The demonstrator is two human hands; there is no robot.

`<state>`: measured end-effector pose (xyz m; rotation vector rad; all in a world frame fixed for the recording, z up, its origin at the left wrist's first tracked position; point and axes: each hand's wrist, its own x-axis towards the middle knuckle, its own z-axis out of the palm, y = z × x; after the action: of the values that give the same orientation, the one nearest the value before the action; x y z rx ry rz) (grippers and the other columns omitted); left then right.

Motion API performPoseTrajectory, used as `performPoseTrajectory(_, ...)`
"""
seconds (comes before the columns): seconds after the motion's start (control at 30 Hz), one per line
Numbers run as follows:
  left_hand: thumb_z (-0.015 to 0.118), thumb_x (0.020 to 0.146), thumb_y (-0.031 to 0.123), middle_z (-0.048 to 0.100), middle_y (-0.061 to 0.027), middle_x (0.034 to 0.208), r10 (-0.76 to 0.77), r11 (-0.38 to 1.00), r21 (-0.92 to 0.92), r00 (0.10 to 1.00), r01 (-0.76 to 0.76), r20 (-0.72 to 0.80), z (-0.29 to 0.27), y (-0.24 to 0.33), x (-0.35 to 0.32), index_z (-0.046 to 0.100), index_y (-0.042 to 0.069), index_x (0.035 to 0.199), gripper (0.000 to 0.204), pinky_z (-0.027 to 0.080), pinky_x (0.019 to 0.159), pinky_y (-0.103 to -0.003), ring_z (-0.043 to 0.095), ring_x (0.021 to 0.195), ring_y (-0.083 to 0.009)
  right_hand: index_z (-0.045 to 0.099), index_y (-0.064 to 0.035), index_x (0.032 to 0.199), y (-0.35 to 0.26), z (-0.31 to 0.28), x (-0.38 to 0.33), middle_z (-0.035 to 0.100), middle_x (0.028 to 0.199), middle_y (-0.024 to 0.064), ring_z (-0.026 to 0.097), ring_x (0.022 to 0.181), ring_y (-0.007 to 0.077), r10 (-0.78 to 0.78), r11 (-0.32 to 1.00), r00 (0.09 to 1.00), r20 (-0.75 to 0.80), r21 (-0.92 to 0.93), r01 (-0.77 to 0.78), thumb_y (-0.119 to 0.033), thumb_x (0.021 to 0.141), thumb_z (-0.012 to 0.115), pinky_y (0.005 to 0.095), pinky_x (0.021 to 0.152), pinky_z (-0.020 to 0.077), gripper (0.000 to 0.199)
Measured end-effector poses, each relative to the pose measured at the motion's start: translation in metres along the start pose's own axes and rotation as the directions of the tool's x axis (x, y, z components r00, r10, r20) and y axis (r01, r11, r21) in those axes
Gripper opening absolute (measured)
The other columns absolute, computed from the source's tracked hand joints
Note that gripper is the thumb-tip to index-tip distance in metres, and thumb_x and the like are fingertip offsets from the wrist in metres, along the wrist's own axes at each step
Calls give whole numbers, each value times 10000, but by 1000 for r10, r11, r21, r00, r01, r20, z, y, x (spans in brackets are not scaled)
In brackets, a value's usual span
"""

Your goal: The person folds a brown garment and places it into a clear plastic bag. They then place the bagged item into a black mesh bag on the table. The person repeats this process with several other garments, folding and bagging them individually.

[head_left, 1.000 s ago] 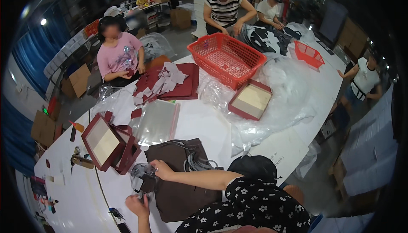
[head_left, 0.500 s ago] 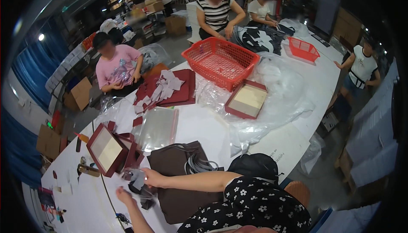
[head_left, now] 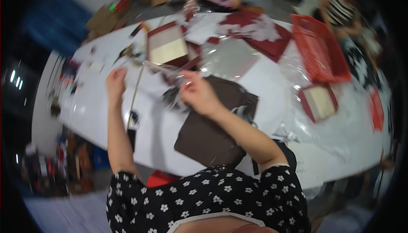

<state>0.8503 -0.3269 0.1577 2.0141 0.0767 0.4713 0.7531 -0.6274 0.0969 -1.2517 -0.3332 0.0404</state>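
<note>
My left hand is raised over the white table with its fingers closed; whatever it may hold is too blurred to make out. Clear plastic film runs between it and my right hand, whose fingers are pinched on the film's near end. Beneath my right hand lie small grey and dark pieces, smeared by motion. A stack of dark brown sheets is under my right forearm, with grey straps along its edge. Just beyond my hands stands a dark red box with a cream panel.
Clear plastic bags lie beyond the brown stack. Farther off are dark red sheets with pale scraps, a red basket and another red-framed box. Small tools lie at the left. Co-workers stand across the white table.
My view has swung left and down. My hands have moved apart, the left one outward, and film now stretches between them. The grey pieces no longer show in my right hand.
</note>
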Motion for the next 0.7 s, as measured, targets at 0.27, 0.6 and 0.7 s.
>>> performPoseTrajectory(0.27, 681, 901, 218, 567, 23, 631, 112, 990, -86, 993, -108, 41, 14, 29, -15, 676, 22, 867, 199, 342, 483, -260, 448, 523, -76, 379, 24, 1375, -15, -19, -13, 565, 1074, 113, 576, 706, 88, 54, 998, 995, -89, 37, -51, 60, 816, 581, 267, 688, 552, 595)
performPoseTrajectory(0.6, 652, 920, 214, 584, -39, 623, 125, 991, 72, 981, -115, -148, 55, -41, 12, 645, -8, 828, 240, 439, 547, -275, 556, 609, -119, 296, -33, 1485, 23, -51, 3, 402, 1417, 188, 620, 1017, 173, -74, 989, 971, -226, -143, 42, -12, 893, 597, 254, 763, 519, 664)
performPoseTrajectory(0.7, 630, 937, 207, 674, -122, 840, -136, 969, -217, 989, 120, -61, 45, -34, 18, 534, -7, 1136, 308, 500, 597, -272, 656, 733, -170, 360, -35, 1446, 15, -72, -13, 479, 1373, 144, 592, 1079, 165, -12, 980, 957, -289, -195, -47, -72, 945, 579, 296, 864, 513, 548)
